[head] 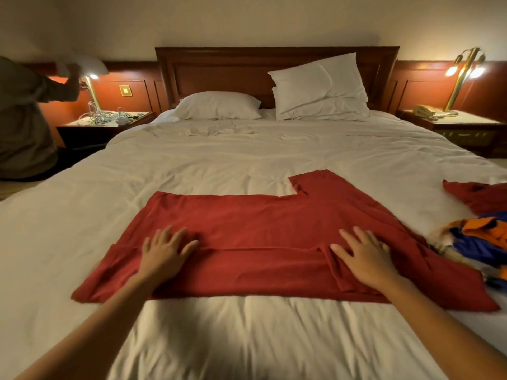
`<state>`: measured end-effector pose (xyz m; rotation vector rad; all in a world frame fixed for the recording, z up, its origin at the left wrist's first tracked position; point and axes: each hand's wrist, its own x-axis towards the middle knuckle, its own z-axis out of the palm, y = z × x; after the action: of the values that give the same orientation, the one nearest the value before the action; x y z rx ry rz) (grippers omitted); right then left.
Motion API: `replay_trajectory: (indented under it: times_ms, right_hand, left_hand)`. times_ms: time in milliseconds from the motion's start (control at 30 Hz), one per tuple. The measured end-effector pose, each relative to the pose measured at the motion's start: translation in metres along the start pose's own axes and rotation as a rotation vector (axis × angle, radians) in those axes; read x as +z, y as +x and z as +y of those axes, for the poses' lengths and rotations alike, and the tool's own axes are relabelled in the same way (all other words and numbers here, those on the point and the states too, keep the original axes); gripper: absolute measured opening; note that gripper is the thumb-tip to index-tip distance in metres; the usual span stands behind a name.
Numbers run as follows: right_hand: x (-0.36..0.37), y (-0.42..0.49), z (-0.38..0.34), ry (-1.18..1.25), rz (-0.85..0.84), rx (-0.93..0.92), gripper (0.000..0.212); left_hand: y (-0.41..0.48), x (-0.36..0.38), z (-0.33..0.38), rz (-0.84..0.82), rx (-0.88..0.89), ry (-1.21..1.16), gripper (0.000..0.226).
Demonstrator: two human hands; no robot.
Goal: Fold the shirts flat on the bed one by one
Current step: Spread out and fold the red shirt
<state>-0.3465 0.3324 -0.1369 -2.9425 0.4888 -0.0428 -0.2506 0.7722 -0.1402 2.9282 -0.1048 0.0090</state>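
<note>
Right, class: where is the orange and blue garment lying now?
In the head view, the orange and blue garment lies at the right edge of the white bed, just right of the spread red shirt.

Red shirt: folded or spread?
Partly folded: red shirt has its near strip doubled over under left hand and right hand; far sleeve lies spread.
</note>
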Motion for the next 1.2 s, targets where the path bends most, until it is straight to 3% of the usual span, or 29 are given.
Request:
replay_trajectory:
  times_ms: [167, 333, 600, 800, 933, 1033, 1200]
  right_hand:
    - [0.038, 0.027, -0.052, 0.092, -0.209, -0.137, 0.073]
    - [0.056, 0.078, -0.066, 0.064, -0.205, -0.172, 0.070]
    - [0.071, 0.178, -0.085, -0.070, 0.001, -0.289, 0.084]
    - [0.073, 0.239, -0.088, -0.017, 0.179, -0.623, 0.064]
    - [0.064, 0.263, -0.090, -0.006, 0.290, -0.749, 0.053]
    - [0.045, 0.277, -0.076, -0.130, 0.314, -0.778, 0.049]
    - [-0.011, 0.284, -0.034, -0.399, 0.418, -0.830, 0.068]
  left_hand:
    - [0.018, 0.037, 0.035, -0.143, 0.130, 0.024, 0.073]
    - [0.060, 0.048, 0.031, -0.118, 0.173, 0.073, 0.090]
    - [0.157, 0.065, 0.039, 0.004, 0.247, 0.033, 0.078]
    - [0.221, 0.068, 0.048, 0.199, 0.429, -0.070, 0.068]
    - [0.239, 0.071, 0.047, 0.305, 0.537, -0.139, 0.051]
    - [0.245, 0.064, 0.044, 0.307, 0.526, -0.223, 0.041]
    - [0.244, 0.030, 0.021, 0.267, 0.572, -0.149, 0.041]
